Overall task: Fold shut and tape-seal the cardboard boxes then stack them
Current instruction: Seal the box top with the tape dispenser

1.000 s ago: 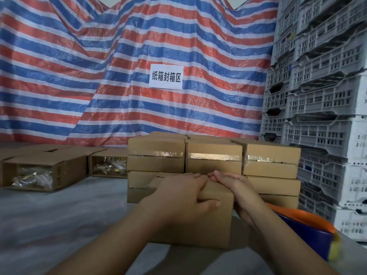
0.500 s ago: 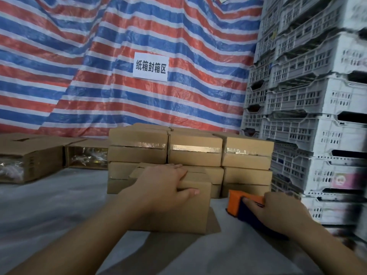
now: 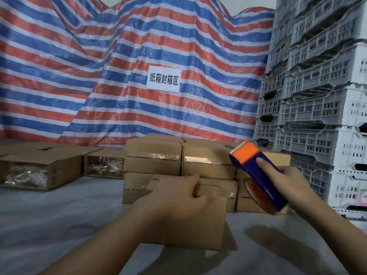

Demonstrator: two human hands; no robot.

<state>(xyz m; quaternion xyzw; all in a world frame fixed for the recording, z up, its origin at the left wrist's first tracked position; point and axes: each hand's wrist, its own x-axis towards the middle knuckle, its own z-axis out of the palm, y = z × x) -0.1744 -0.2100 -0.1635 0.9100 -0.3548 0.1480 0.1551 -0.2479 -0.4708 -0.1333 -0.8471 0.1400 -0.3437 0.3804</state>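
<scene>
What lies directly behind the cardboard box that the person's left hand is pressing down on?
Behind the near box, held by the left hand, stands a two-high stack of taped boxes. The near box and hand cover part of the lower row, so its tape cannot be fully seen.

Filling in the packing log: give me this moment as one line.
step: taping | left hand: presses box flaps | right hand: grips tape gun, raised, off box | seal: not yet done
</scene>
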